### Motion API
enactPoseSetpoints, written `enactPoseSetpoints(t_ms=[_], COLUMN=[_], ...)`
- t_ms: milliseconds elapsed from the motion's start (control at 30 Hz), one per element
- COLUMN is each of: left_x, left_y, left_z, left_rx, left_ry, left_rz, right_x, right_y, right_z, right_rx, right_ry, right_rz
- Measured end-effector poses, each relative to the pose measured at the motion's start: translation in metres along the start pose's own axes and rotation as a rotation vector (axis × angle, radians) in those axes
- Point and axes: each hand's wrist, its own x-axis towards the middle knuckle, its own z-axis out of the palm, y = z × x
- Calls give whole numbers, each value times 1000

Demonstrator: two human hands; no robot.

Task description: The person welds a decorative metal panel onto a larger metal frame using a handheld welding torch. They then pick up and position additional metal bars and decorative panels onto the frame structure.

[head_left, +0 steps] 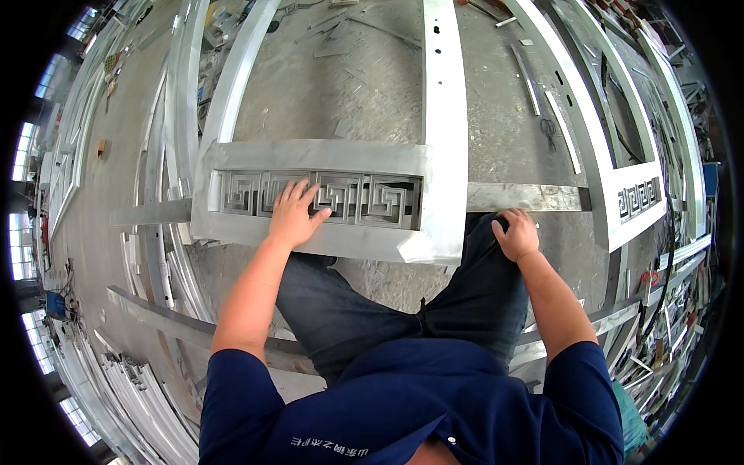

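Note:
Across the view in front of me lies a silvery metal frame [446,116] with long side bars. Its near end holds an openwork panel [391,200] of square spiral metal pieces. My left hand [294,213] rests with spread fingers on that panel and its lower rail, gripping nothing. On my right knee, over the dark jeans [488,287], lies my right hand [517,232], its fingers stretched out over the knee and nothing visible in it. A flat metal crossbar [527,197] runs just beyond that hand, beneath the frame.
A second metal frame [612,209] with a similar panel stands at the right. Long metal bars [143,387] are stacked on the floor at the left. Scrap strips [562,128] and offcuts lie on the concrete floor. A metal beam [174,322] passes beneath me.

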Motion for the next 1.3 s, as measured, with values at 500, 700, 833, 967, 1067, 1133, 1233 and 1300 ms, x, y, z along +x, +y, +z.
enactPoseSetpoints(t_ms=[500,700,833,967,1067,1133,1233,1300], left_x=[6,7,6,5,5,5,6,5], left_y=[5,7,8,7,5,4,5,3], left_z=[6,1,5,7,10,13,16,13], left_rx=[-36,-39,-11,9,1,-11,-24,-23], left_ry=[97,81,113,132,162,214,277,255], left_rz=[-208,-219,-222,-205,-196,-210,-253,-283], right_x=[15,55,64,63,66,67,63,65], right_y=[-92,-169,-184,-185,-186,-187,-188,-195], right_z=[14,64,74,75,76,80,86,83], right_rx=[248,101,-98,-137,-158,-170,-174,-162], right_ry=[32,-41,-60,-71,-94,-77,-21,-20], right_rz=[-249,-484,-441,-433,-419,-401,-381,-389])
